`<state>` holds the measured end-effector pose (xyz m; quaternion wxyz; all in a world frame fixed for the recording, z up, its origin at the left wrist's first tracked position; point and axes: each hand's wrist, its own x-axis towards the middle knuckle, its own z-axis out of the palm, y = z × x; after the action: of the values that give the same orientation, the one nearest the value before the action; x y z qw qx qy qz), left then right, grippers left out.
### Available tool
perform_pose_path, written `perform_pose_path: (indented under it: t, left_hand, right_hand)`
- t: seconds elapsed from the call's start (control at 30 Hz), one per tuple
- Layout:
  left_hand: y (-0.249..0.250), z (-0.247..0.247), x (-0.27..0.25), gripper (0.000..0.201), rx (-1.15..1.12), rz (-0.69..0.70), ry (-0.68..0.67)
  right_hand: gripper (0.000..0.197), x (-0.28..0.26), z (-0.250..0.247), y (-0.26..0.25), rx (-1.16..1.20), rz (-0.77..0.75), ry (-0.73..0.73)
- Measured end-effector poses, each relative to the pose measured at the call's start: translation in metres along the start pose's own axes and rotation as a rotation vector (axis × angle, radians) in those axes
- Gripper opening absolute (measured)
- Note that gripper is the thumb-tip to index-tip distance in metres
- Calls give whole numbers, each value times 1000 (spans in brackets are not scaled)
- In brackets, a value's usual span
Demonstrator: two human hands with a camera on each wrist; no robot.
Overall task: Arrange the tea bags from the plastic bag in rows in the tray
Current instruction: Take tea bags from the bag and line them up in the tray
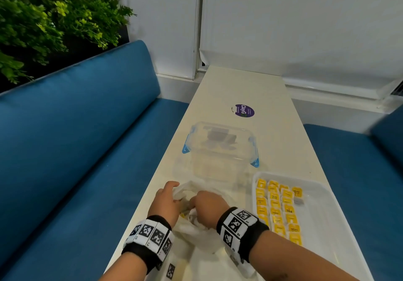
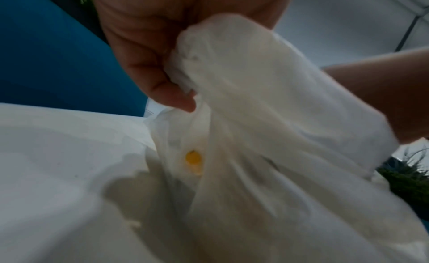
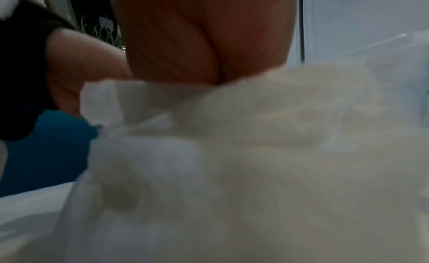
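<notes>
A white plastic bag lies crumpled on the near end of the table. My left hand grips a bunched fold of the plastic bag at its mouth, fingers curled round it. My right hand is pushed down into the bag's opening; the plastic bag hides its fingertips. One yellow tea bag shows through the plastic. To the right stands a white tray with several yellow tea bags laid in rows along its left side.
A clear lidded container with blue clips stands beyond the bag. A purple round sticker lies farther back on the narrow white table. Blue bench cushions flank both sides. A grey sachet sits beside the rows.
</notes>
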<state>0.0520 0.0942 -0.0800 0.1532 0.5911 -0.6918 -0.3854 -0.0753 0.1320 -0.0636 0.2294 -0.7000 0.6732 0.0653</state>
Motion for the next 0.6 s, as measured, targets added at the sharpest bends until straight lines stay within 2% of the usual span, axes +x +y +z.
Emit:
perform_pose_path:
  t: [0.17,0.3,0.43,0.6]
  left_hand:
    - [3,7,2,47,-12,-32,-3]
    - [6,10,-2,46,-28,-13,1]
    - [5,8,-3,47,-48,-16,20]
    - [-5,5,-4,51,-14,-43,7]
  right_hand:
    - [33,-3,0,5,0,25,12]
    - [36,-4,5,4,-3,42,-81]
    - [31,2,8,-5,-68,64,-168]
    - [29,1,6,-4,5,58,-130]
